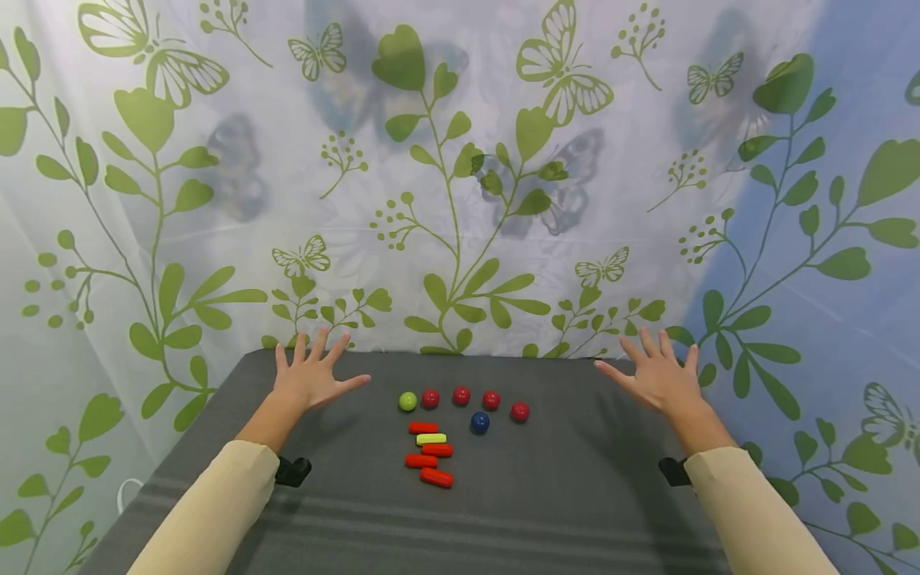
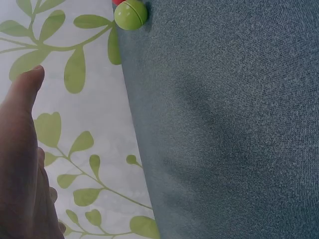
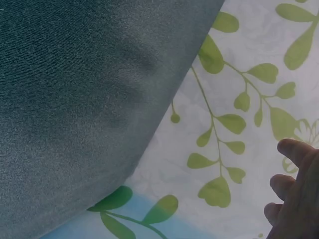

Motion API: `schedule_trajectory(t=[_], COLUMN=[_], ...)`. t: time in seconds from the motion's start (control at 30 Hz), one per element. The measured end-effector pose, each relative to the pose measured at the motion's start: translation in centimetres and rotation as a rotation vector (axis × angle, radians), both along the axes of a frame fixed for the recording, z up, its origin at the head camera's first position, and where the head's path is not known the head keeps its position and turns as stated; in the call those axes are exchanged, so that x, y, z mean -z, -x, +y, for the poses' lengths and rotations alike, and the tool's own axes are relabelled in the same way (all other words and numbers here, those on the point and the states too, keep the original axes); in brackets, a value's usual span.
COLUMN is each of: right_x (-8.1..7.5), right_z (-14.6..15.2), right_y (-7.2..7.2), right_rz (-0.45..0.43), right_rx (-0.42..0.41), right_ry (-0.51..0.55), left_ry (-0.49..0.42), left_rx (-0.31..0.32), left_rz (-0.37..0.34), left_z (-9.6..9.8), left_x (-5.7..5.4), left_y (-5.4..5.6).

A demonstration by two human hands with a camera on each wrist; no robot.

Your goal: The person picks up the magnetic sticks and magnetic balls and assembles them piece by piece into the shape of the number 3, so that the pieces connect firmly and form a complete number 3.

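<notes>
My left hand (image 1: 309, 383) is held over the left side of the grey table, fingers spread and nothing in its grasp. On the right, my right hand (image 1: 660, 382) mirrors it, fingers spread wide and holding nothing. Between the hands lie several shiny red balls (image 1: 461, 395) in a loose row, with a green ball (image 1: 407, 401) at the left end, nearest my left hand. A dark blue ball (image 1: 480, 422) sits just in front of the row. Closer to me, several short red sticks (image 1: 436, 477) and one yellow-green stick (image 1: 431, 438) form a rough column.
The grey cloth-covered table (image 1: 546, 511) ends at the back against a white curtain (image 1: 489, 239) printed with green leaves and butterflies. The same curtain hangs at both sides. Dark straps with small black devices (image 1: 293, 472) sit at both wrists.
</notes>
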State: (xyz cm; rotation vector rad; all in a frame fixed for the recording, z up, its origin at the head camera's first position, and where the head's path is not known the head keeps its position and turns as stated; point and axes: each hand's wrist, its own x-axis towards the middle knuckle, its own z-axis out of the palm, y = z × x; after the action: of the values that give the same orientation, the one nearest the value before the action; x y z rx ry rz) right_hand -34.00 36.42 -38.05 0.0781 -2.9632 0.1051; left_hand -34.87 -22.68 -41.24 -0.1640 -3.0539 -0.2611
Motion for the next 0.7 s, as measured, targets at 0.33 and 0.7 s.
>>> schedule_trajectory(t=[0.33,0.7], right_x=[0.3,1.4], right_z=[-0.9,-2.3], right_y=[-0.5,-1.6], right_rz=[-0.007,0.020], right_rx=[-0.013,-0.035], right_ry=[-0.019,-0.016], left_ry=[0.011,0.044], left_rx=[0.016,0.062], left_rz=[0.004,0.036], left_z=[0.3,1.2], left_x=[0.1,1.3], left_y=[-0.2,-1.3])
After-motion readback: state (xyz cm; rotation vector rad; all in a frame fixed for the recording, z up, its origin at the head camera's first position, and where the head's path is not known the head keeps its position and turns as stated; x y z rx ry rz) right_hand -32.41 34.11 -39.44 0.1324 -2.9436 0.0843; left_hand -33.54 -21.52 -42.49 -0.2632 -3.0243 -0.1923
